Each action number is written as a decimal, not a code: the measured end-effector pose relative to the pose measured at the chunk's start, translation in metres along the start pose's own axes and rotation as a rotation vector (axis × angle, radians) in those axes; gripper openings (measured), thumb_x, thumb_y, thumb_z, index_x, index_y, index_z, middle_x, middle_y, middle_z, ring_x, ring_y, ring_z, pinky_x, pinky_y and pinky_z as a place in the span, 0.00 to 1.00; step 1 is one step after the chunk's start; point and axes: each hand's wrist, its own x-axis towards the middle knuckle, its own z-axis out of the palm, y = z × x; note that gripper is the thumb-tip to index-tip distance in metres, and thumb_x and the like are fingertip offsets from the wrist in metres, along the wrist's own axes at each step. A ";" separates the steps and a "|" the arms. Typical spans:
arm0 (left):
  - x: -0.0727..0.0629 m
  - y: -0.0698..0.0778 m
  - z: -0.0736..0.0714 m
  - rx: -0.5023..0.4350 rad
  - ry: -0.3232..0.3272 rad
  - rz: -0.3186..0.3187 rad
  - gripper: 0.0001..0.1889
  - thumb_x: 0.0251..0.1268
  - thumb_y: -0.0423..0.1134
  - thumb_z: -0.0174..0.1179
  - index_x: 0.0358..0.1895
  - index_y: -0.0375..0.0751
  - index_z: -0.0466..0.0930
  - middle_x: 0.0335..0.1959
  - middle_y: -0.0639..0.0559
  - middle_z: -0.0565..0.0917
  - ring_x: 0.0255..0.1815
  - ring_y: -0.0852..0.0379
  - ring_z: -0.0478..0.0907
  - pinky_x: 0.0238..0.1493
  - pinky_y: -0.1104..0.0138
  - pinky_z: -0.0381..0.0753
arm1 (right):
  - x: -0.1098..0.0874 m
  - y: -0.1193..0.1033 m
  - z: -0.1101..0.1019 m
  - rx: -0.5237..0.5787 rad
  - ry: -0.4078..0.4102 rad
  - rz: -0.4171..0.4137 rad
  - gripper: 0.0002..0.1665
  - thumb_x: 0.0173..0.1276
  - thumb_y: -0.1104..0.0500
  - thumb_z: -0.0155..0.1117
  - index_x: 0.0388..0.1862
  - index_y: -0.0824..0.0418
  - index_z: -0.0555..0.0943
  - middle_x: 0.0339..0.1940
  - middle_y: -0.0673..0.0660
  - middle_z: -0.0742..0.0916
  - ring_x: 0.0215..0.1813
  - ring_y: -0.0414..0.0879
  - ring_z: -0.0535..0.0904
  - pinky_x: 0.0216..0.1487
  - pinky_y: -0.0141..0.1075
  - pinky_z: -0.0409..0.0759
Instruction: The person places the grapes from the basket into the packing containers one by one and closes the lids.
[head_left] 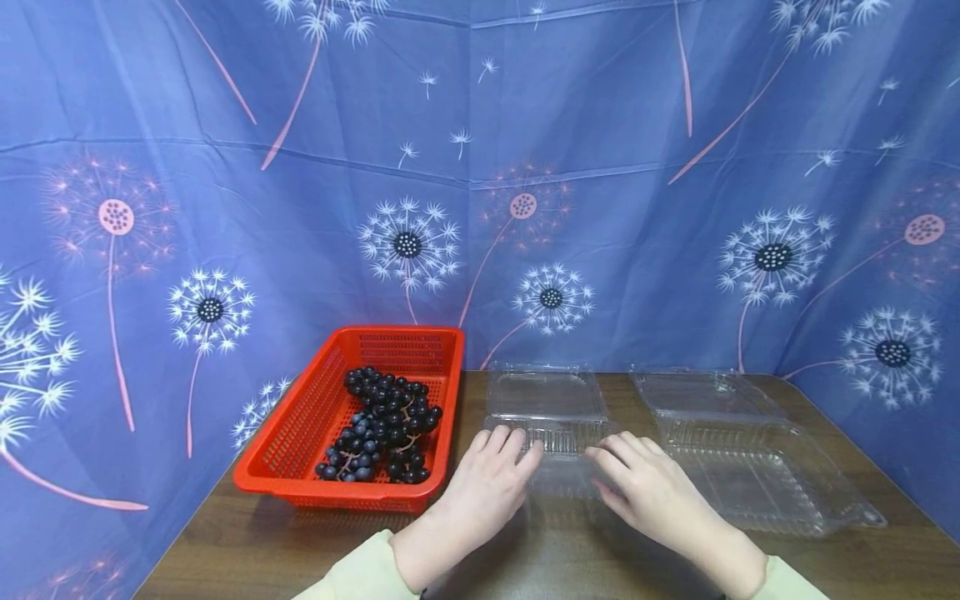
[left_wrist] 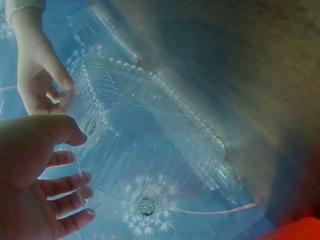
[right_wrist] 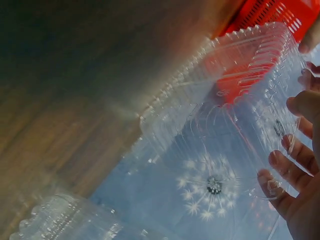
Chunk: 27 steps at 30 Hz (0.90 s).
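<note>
A small clear plastic clamshell container lies between my hands, its lid folded back toward the cloth. My left hand holds its left side near the front, fingertips at the rim. On the opposite side my right hand grips it in the same way. In the left wrist view, the thumb and fingers of the left hand sit about the container's edge. The right wrist view shows the right hand with fingertips against a corner of the ribbed plastic.
At the left, a red plastic basket holds bunches of dark grapes. A larger clear container stands at the right with its lid raised back. Behind the wooden table hangs a blue dandelion-print cloth.
</note>
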 end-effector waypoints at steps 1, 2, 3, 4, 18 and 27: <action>-0.001 0.001 0.001 0.003 -0.004 0.009 0.24 0.40 0.46 0.68 0.46 0.51 0.76 0.37 0.53 0.76 0.38 0.53 0.71 0.34 0.64 0.67 | -0.001 -0.001 0.000 0.000 -0.014 -0.005 0.26 0.75 0.46 0.36 0.44 0.60 0.80 0.36 0.48 0.79 0.36 0.43 0.76 0.35 0.40 0.77; -0.001 0.002 0.001 0.012 -0.008 0.018 0.22 0.41 0.45 0.68 0.45 0.52 0.75 0.36 0.54 0.76 0.37 0.54 0.71 0.33 0.64 0.66 | -0.003 -0.002 0.001 0.001 -0.025 -0.011 0.27 0.75 0.46 0.35 0.44 0.60 0.80 0.36 0.48 0.79 0.35 0.42 0.75 0.35 0.39 0.77; -0.001 0.002 0.001 0.022 -0.016 0.027 0.20 0.43 0.44 0.66 0.44 0.52 0.75 0.35 0.54 0.75 0.37 0.54 0.71 0.32 0.65 0.65 | -0.004 -0.003 0.002 0.002 -0.029 -0.020 0.27 0.75 0.47 0.35 0.44 0.60 0.80 0.35 0.48 0.79 0.35 0.42 0.75 0.34 0.38 0.77; -0.002 0.003 0.001 0.032 -0.027 0.037 0.18 0.45 0.44 0.65 0.43 0.52 0.74 0.35 0.55 0.75 0.36 0.55 0.71 0.32 0.65 0.65 | -0.005 -0.004 0.002 0.002 -0.035 -0.024 0.27 0.75 0.47 0.34 0.44 0.59 0.80 0.36 0.48 0.79 0.35 0.42 0.76 0.35 0.38 0.78; -0.015 0.011 0.001 0.067 -0.048 0.124 0.10 0.50 0.43 0.59 0.37 0.53 0.71 0.33 0.57 0.75 0.36 0.58 0.72 0.29 0.68 0.64 | -0.010 -0.012 0.003 -0.003 -0.066 -0.078 0.24 0.75 0.51 0.34 0.43 0.56 0.80 0.35 0.47 0.79 0.35 0.43 0.74 0.33 0.41 0.75; -0.021 0.012 0.000 0.049 -0.058 0.159 0.08 0.51 0.44 0.57 0.35 0.54 0.71 0.31 0.58 0.74 0.34 0.58 0.71 0.28 0.69 0.63 | -0.015 -0.016 0.005 -0.006 -0.083 -0.096 0.25 0.76 0.52 0.30 0.41 0.54 0.79 0.34 0.46 0.79 0.37 0.46 0.79 0.34 0.40 0.76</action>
